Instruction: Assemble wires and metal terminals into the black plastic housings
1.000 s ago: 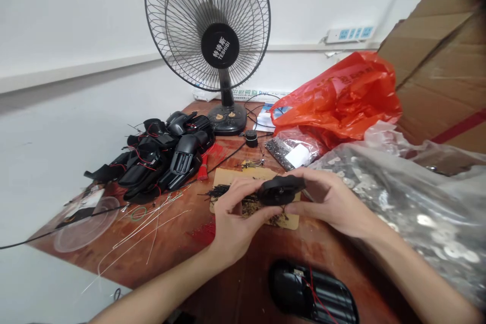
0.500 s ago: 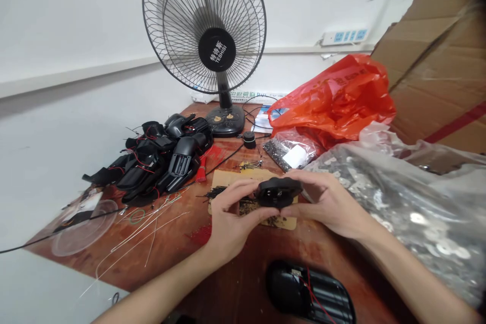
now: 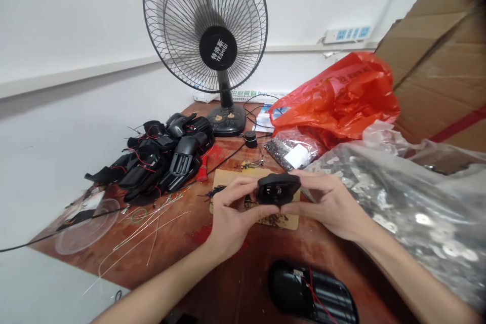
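Observation:
Between both hands, above the table, I hold a small black plastic part (image 3: 278,188) with a scalloped rim and a recess facing me. My left hand (image 3: 233,215) pinches its left edge between thumb and fingers. At its right edge my right hand (image 3: 326,202) grips it the same way, and the two thumb tips nearly meet below. Behind and under the part lies a tan board (image 3: 228,177) with thin black pieces on it. Closer to me rests a black plastic housing (image 3: 311,291) with red wires.
Several black housings with red wires (image 3: 167,157) are heaped at the left, beside a fan (image 3: 218,48). Thin loose wires (image 3: 148,228) and a clear plastic lid (image 3: 87,228) lie before them. On the right are a red bag (image 3: 337,96) and a clear bag of metal pieces (image 3: 410,207).
The view has shifted slightly. Both hands keep hold of the black part, which is tilted a little differently, its recess showing slightly more.

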A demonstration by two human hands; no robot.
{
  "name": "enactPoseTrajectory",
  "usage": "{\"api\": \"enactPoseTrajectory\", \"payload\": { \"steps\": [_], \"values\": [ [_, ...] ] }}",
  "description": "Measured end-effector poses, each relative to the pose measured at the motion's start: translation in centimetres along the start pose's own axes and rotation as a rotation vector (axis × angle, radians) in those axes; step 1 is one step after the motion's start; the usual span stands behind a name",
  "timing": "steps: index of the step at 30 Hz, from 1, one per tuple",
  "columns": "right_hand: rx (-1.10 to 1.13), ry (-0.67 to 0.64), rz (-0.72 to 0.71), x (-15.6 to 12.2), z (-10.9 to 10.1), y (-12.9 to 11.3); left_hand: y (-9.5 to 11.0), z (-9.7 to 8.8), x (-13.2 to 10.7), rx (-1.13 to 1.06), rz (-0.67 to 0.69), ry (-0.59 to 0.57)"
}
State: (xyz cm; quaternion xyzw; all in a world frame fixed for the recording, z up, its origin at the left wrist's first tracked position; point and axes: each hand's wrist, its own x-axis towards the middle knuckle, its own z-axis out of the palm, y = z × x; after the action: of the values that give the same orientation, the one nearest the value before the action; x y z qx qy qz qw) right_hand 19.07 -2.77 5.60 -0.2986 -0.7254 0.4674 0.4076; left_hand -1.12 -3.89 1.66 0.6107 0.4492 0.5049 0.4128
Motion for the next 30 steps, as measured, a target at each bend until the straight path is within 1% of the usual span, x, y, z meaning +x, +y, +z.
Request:
{"api": "enactPoseTrajectory", "payload": {
  "steps": [2,6,8,12,15,17,21,24,25,27,28,30],
  "values": [
    [0.001,-0.001,-0.008,0.0,0.1,0.1,0.0,-0.1,0.0,0.004,-0.011,-0.015],
    [-0.007,0.018,-0.018,-0.1,0.1,0.3,0.1,-0.1,0.2,-0.003,-0.014,-0.010],
    [-0.045,0.028,-0.010,-0.1,0.0,0.3,0.0,-0.1,0.3,-0.015,-0.034,-0.016],
    [-0.176,0.049,0.038,0.1,-0.3,0.1,-0.5,0.2,0.6,-0.070,-0.126,-0.057],
    [-0.252,0.074,0.110,0.2,-0.3,0.1,-0.7,0.5,0.8,-0.131,-0.236,-0.085],
    [-0.249,0.054,0.140,0.3,0.0,0.3,-0.6,0.7,1.1,-0.205,-0.298,-0.104],
    [-0.209,-0.031,0.175,0.2,0.9,1.3,-0.5,1.0,1.3,-0.362,-0.357,-0.126],
    [-0.239,-0.036,0.187,0.0,1.4,2.0,-0.7,1.4,1.0,-0.444,-0.413,-0.186],
    [-0.252,-0.034,0.187,-0.1,1.3,2.2,-0.8,1.5,1.0,-0.452,-0.427,-0.189],
    [-0.327,-0.037,0.164,-0.3,0.9,2.3,-0.9,1.5,0.9,-0.460,-0.444,-0.166],
    [-0.416,-0.041,0.128,-0.4,0.6,2.3,-0.9,1.4,0.9,-0.479,-0.454,-0.156],
    [-0.688,-0.038,-0.014,-0.4,-0.1,2.2,-0.7,1.1,1.0,-0.566,-0.481,-0.165]
  ]
}}
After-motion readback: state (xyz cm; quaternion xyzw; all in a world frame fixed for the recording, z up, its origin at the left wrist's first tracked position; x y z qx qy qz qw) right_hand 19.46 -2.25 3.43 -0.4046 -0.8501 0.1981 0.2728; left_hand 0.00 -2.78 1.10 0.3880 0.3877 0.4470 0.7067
